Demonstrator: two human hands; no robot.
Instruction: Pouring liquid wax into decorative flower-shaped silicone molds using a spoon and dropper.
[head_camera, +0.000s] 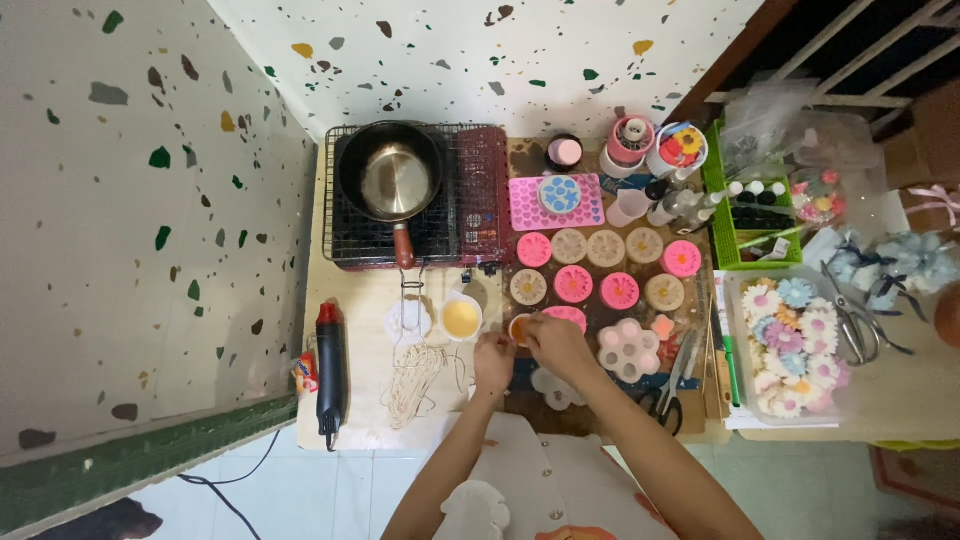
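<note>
Fingers: both sets pinch together over a small orange cup (518, 328) at the middle of the board
Left hand (493, 362): fingertips closed at the cup's near-left edge
Right hand (558, 345): curled over the cup's right side; whether it grips or only touches, cannot tell
Cup's place: just right of a white cup of yellow liquid (461, 318), just left of a pink round mould (566, 318)
Round moulds (606, 248): pink and tan, in rows beyond the hands
Flower mould (627, 349): white, just right of the right hand
Pan (392, 176): on a wire rack, far left
Heat gun (330, 373): lying at the board's left edge
Wicks (418, 378): loose bundle left of the left hand
</note>
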